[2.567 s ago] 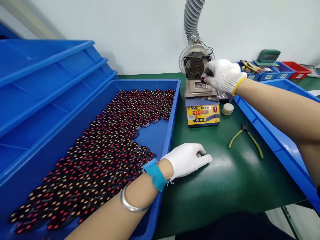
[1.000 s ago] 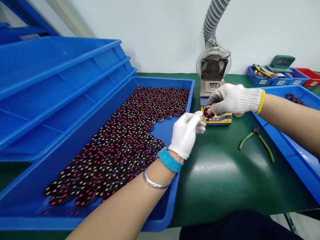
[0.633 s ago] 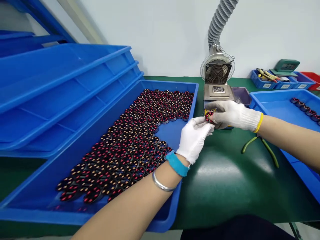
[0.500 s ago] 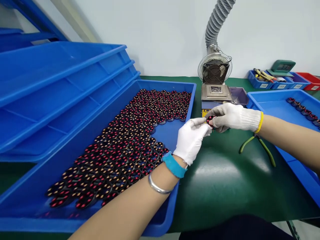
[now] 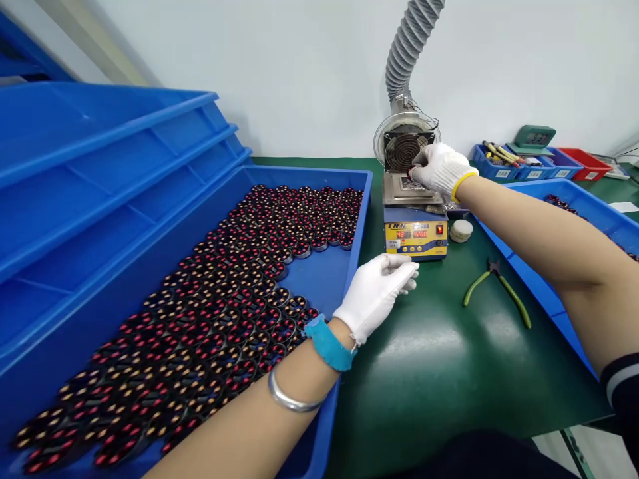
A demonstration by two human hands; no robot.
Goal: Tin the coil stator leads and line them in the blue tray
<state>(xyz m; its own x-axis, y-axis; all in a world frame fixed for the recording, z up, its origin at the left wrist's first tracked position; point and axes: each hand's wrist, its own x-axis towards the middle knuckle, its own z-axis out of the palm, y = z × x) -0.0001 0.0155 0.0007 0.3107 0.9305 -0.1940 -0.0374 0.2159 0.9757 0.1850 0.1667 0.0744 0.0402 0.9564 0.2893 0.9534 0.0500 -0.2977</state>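
My right hand, in a white glove, is closed on a small round motor stator, mostly hidden behind the fingers. It holds the stator just over the shiny square well of a solder pot with a lit red display. My left hand, also gloved, is over the green table near the bin's right wall. Its fingers are stretched forward with the thumb along them, and nothing shows in them. Many similar stators with red and copper-coloured windings lie in the blue bin on the left.
Behind the pot stand a fan and a grey exhaust hose. Green-handled cutters and a round whitish block lie to the right. Another blue bin holds stators. Stacked blue bins rise at left.
My right hand has left my left hand and moved up and forward to the solder pot, carrying the stator. My left hand has let go of it. The view has shifted somewhat right.
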